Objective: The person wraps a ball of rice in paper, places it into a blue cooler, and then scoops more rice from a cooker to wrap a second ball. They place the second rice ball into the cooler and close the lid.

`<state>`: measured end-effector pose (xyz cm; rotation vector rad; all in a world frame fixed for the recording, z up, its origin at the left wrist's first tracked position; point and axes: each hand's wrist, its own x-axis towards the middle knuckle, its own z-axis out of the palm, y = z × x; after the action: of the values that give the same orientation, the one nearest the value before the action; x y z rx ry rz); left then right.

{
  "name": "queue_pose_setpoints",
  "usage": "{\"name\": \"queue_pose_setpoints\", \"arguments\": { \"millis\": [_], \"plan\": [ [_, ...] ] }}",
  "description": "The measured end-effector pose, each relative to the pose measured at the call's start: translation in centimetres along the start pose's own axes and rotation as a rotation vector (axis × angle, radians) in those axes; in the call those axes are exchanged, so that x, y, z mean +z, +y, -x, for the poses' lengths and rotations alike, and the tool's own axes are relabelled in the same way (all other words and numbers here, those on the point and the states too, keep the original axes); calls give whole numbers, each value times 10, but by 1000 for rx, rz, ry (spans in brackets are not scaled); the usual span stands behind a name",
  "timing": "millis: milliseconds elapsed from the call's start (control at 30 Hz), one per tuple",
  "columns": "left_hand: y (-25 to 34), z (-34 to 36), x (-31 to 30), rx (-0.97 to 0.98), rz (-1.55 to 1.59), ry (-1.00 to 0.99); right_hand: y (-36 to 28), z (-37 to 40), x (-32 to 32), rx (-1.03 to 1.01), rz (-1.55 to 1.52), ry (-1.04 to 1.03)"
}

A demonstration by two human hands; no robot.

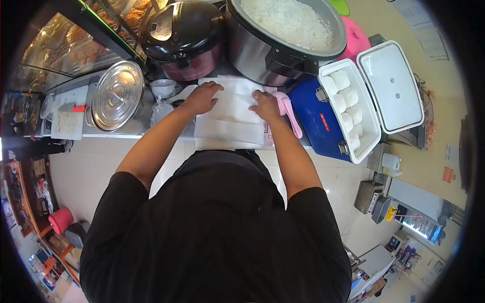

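White paper sheets (233, 103) lie in a stack on the counter in front of me, their near part folded over or overhanging the front edge. My left hand (203, 98) rests at the left side of the paper, fingers slightly bent and apart. At the right side, my right hand (264, 105) touches the paper with its thumb and fingers spread. Neither hand holds anything that I can see. Just beyond the right hand is a pink plastic utensil (289, 113), its full shape partly hidden.
Behind the paper stand a lidded rice cooker (189, 60) and a large open pot of rice (290, 22). To the right, an open blue cooler (310, 113) holds several white wrapped bundles (347, 96). A lidded steel pot (119, 96) and a cutting board (67, 125) are left.
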<state>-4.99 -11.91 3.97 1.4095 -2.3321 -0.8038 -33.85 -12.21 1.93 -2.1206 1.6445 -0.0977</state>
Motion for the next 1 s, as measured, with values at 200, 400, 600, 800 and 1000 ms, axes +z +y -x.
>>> {"name": "queue_pose_setpoints", "arguments": {
  "millis": [200,400,600,800,1000],
  "plan": [
    [-4,-1,-1,246,-188,80,4,23,-7,-79,-313,78],
    [3,19,-36,254,-56,-202,-6,82,-16,-220,-395,267],
    [1,85,-28,296,27,-68,-4,126,14,-125,-511,390],
    [-3,96,-23,82,-253,121,-7,138,29,-58,-535,433],
    [37,25,-18,160,73,-88,-4,139,32,-66,-537,450]
  ]
}}
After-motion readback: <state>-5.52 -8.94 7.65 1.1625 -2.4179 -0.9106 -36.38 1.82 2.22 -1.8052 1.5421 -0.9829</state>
